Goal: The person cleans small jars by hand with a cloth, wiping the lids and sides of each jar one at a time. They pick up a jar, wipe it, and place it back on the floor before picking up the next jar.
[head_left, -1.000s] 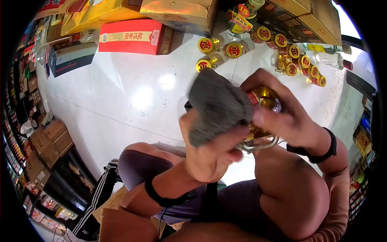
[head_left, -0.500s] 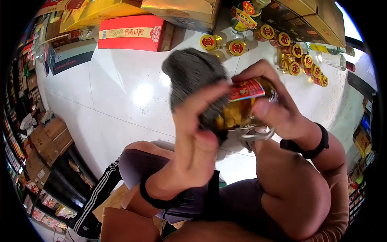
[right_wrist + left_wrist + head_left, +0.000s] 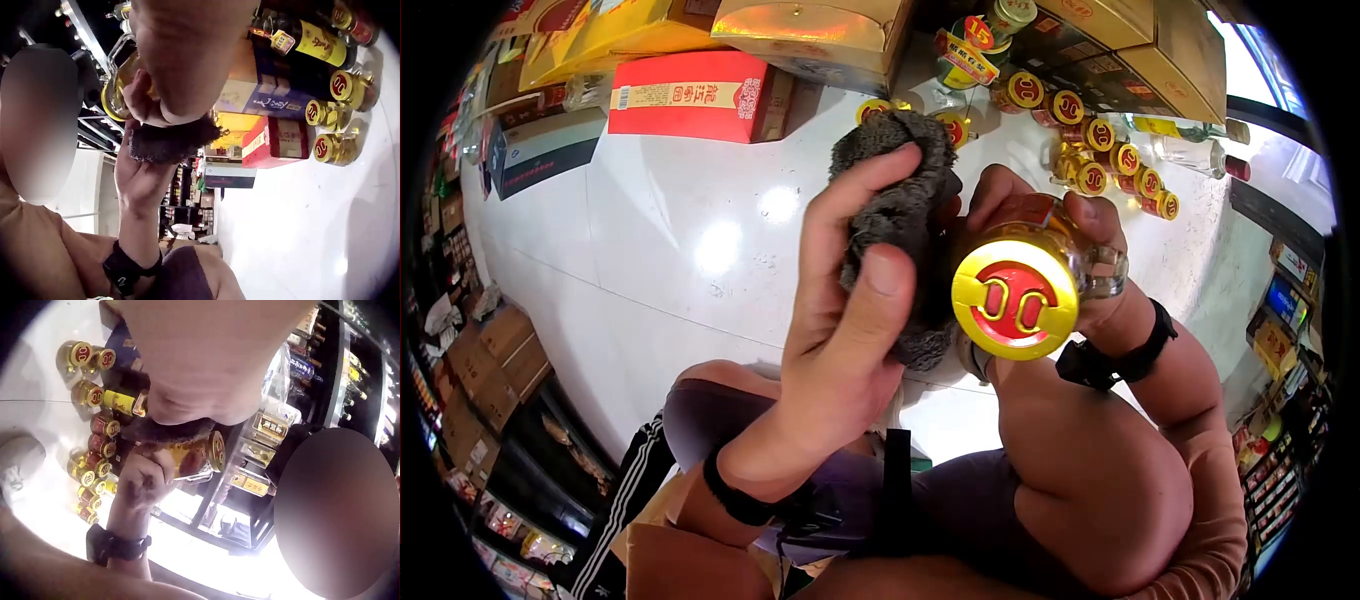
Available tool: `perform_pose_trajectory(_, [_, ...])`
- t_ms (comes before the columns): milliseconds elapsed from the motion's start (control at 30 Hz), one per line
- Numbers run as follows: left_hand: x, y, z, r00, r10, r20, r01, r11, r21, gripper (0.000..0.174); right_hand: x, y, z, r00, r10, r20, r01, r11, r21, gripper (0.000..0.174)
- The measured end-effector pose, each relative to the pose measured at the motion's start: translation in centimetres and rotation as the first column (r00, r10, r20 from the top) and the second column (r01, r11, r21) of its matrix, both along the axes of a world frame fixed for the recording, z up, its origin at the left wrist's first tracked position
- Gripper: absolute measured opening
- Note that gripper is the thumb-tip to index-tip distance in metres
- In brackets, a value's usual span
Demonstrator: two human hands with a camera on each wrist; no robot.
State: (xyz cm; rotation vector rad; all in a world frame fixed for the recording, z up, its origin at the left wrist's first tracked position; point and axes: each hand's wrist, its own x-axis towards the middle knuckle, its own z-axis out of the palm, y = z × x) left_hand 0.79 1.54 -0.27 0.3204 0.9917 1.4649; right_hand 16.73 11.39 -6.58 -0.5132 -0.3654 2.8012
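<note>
In the head view my left hand (image 3: 830, 330) grips a bunched dark grey cloth (image 3: 890, 220), with its thumb and a finger spread over the near side. My right hand (image 3: 1097, 225) holds a glass jar with a side handle, its gold and red lid (image 3: 1012, 300) turned to the head camera. Amber contents and a red label show behind the lid. The cloth lies right at the jar's left side. From the left wrist, the jar (image 3: 190, 456) is seen side-on in the right fingers. In the right wrist view the cloth (image 3: 169, 142) hangs below the jar.
Several similar gold-lidded jars (image 3: 1090, 178) stand on the white floor (image 3: 700, 290) ahead and to the right. A red box (image 3: 685, 95), gold cartons (image 3: 810, 40) and clear bottles (image 3: 1190, 155) lie beyond. Stocked shelves (image 3: 550, 450) line the left; my bent knees are below the hands.
The jar has turned from lying sideways, label showing, to lid toward the head camera. My left hand has swung and turned with the cloth, now held beside the jar. The view has shifted slightly.
</note>
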Motion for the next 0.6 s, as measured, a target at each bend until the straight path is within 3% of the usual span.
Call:
perform_pose_trajectory(67, [0.0, -0.1, -0.4, 0.998, -0.004, 0.063, 0.005, 1.0, -0.003, 0.054, 0.5, 0.6, -0.2, 0.993, 0.106, -0.056, -0.103, 0.994, 0.047, 0.06])
perform_pose_trajectory(133, [0.2, -0.1, -0.8, 0.994, -0.106, -0.013, 0.107, 0.987, 0.119, 0.059, 0.8, 0.6, -0.2, 0.994, 0.11, -0.023, -0.109, 0.993, 0.05, 0.058])
perform_pose_trajectory(167, [0.4, -0.1, -0.9, 0.994, -0.11, 0.029, 0.106, 0.988, 0.109, 0.068, 1.0, 0.4, -0.2, 0.994, 0.113, 0.01, -0.114, 0.992, 0.053, 0.057])
perform_pose_trajectory(200, [0.7, -0.2, -0.5, 0.979, -0.156, -0.132, 0.158, 0.988, 0.002, 0.092, 1.0, 0.2, 0.1, 0.994, 0.11, 0.01, -0.11, 0.993, 0.052, 0.057])
perform_pose_trajectory(267, [0.9, -0.6, -2.0, 0.849, -0.099, -0.518, 0.204, 0.967, 0.15, 0.085, 0.8, -0.5, 1.0, 0.987, 0.002, 0.162, 0.006, 0.999, -0.05, 0.051])
perform_pose_trajectory(300, [0.3, -0.8, -2.7, 0.645, -0.154, -0.748, 0.358, 0.926, 0.118, 0.102, 1.1, -0.8, 0.7, 0.989, 0.007, 0.149, 0.0, 0.999, -0.045, 0.048])
perform_pose_trajectory(400, [0.1, -1.6, -3.3, 0.638, -0.189, -0.747, 0.37, 0.925, 0.082, 0.091, 2.4, -1.3, -0.2, 0.985, 0.032, 0.167, -0.052, 0.992, 0.115, 0.045])
perform_pose_trajectory(433, [0.4, -1.7, -3.8, 0.729, -0.175, -0.662, 0.316, 0.944, 0.099, 0.083, 2.5, -1.5, 0.0, 0.986, 0.025, 0.167, -0.045, 0.992, 0.118, 0.045])
perform_pose_trajectory(500, [0.6, -2.0, -3.9, 0.744, -0.191, -0.64, 0.291, 0.955, 0.053, 0.079, 2.7, -1.9, 0.7, 0.898, -0.141, 0.416, -0.093, 0.864, 0.494, 0.032])
perform_pose_trajectory(533, [0.7, -2.1, -4.0, 0.761, -0.203, -0.617, 0.262, 0.965, 0.005, 0.075, 3.3, -1.8, 0.8, 0.897, -0.147, 0.418, -0.089, 0.865, 0.493, 0.032])
perform_pose_trajectory(567, [0.9, -2.2, -4.2, 0.752, -0.221, -0.621, 0.261, 0.965, -0.027, 0.071, 4.3, -1.4, 0.7, 0.859, -0.289, 0.422, -0.221, 0.534, 0.816, 0.026])
perform_pose_trajectory(600, [1.1, -2.3, -4.5, 0.753, -0.226, -0.618, 0.269, 0.963, -0.025, 0.071, 5.3, -1.0, 0.7, 0.834, -0.418, 0.36, -0.357, 0.087, 0.93, 0.022])
